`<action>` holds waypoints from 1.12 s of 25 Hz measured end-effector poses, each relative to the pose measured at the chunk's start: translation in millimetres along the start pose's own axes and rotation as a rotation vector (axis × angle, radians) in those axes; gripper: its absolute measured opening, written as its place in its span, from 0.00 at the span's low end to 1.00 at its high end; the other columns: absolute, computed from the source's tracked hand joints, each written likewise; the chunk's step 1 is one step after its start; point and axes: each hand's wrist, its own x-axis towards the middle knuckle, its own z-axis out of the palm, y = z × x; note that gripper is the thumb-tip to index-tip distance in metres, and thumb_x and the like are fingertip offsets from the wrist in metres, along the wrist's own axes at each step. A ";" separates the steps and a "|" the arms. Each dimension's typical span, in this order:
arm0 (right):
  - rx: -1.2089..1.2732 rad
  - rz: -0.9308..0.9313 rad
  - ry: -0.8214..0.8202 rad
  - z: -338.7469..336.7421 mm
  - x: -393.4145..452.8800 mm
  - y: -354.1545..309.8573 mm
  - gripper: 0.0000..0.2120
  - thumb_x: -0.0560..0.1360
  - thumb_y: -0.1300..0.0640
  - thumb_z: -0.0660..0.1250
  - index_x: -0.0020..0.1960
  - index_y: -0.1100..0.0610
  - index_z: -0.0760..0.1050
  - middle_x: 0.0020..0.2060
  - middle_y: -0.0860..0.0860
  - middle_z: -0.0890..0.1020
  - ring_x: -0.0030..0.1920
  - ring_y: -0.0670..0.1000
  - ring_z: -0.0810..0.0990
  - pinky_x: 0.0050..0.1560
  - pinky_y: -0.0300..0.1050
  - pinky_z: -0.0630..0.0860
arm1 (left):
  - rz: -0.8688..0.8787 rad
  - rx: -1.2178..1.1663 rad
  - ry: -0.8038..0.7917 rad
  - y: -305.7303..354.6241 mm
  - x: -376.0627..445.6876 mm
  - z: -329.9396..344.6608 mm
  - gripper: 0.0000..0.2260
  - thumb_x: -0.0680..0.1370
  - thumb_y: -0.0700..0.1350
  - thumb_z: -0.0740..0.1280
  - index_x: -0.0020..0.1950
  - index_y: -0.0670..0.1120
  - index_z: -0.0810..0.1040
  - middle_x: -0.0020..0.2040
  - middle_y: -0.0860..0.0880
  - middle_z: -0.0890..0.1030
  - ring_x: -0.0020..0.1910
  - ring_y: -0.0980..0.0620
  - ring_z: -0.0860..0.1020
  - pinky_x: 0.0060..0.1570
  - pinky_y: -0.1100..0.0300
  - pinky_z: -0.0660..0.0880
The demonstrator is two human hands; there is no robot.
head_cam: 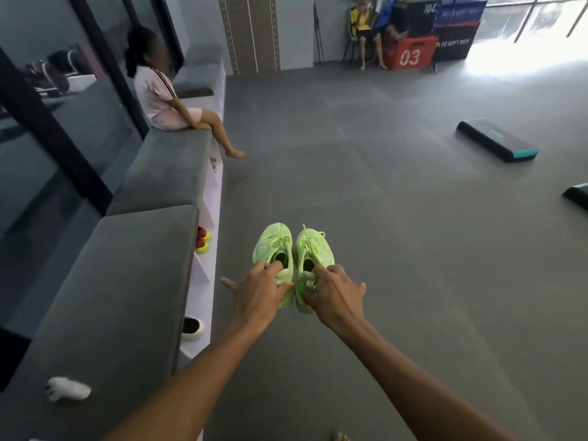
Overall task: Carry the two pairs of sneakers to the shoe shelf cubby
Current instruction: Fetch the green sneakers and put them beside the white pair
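A pair of neon green sneakers sits side by side over the grey floor mat, toes pointing away from me. My left hand (259, 289) grips the heel collar of the left sneaker (274, 246), fingers hooked into its opening. My right hand (332, 292) pinches the heel of the right sneaker (313, 249) the same way. The white shoe shelf (208, 268) runs along the left under a grey cushioned bench (127, 281). Its cubbies hold red and yellow shoes (202, 240) and a white shoe (192, 327). I cannot tell whether the sneakers touch the floor.
A person sits on the bench (165, 100) further along, legs hanging over the shelf front. A small white item (68, 389) lies on the near cushion. Two black and teal step platforms (496, 140) (577, 195) lie on the floor at right. A red box (410, 52) and seated people stand at the far wall.
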 end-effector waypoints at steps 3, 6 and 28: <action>-0.010 -0.029 -0.018 -23.3 106.1 8.6 0.12 0.74 0.44 0.67 0.55 0.46 0.72 0.57 0.51 0.75 0.50 0.58 0.78 0.63 0.71 0.64 | -0.027 0.011 0.027 24.7 100.7 1.7 0.12 0.76 0.59 0.69 0.54 0.54 0.75 0.52 0.53 0.76 0.52 0.48 0.78 0.61 0.19 0.55; -0.016 -0.055 -0.031 -36.1 209.5 16.3 0.12 0.74 0.45 0.68 0.54 0.47 0.72 0.56 0.51 0.75 0.49 0.57 0.78 0.63 0.71 0.64 | -0.056 0.008 0.032 41.0 201.1 5.6 0.13 0.76 0.60 0.68 0.55 0.55 0.75 0.53 0.54 0.76 0.52 0.48 0.78 0.60 0.20 0.58; -0.049 -0.168 -0.038 -75.7 1021.7 26.7 0.10 0.74 0.47 0.69 0.50 0.50 0.74 0.53 0.50 0.75 0.43 0.57 0.78 0.46 0.53 0.74 | -0.057 -0.093 0.015 71.1 1005.1 52.1 0.16 0.75 0.59 0.70 0.56 0.52 0.77 0.56 0.50 0.74 0.56 0.45 0.75 0.57 0.28 0.68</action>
